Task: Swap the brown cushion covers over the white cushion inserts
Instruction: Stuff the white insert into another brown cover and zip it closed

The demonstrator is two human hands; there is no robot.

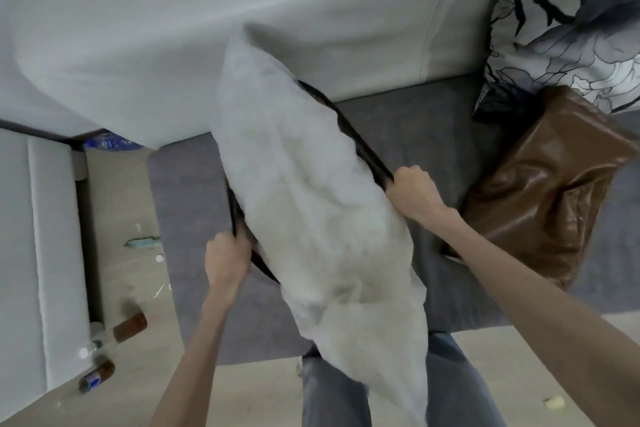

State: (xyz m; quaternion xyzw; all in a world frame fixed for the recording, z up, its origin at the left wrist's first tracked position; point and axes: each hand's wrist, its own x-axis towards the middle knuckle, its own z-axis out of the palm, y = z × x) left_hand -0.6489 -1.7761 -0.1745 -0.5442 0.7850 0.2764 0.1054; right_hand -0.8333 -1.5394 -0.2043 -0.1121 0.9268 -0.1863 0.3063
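Cover pulled over insert: snag and tear risk.
Left hand (227,258) and right hand (412,192) each fisted on cover (363,146) rim; uneven pull could bunch insert (311,201), strain seam.

A white cushion insert (311,204) is showing matt, slightly fuzzy cloth, its dark cover edge (360,146) looking smooth. A brown cushion (540,191) is gleaming like glossy, creased leather on the matt grey woven sofa seat (415,128). A printed pillow (568,21) is appearing as smooth fabric above a pale wood-look floor (138,204).
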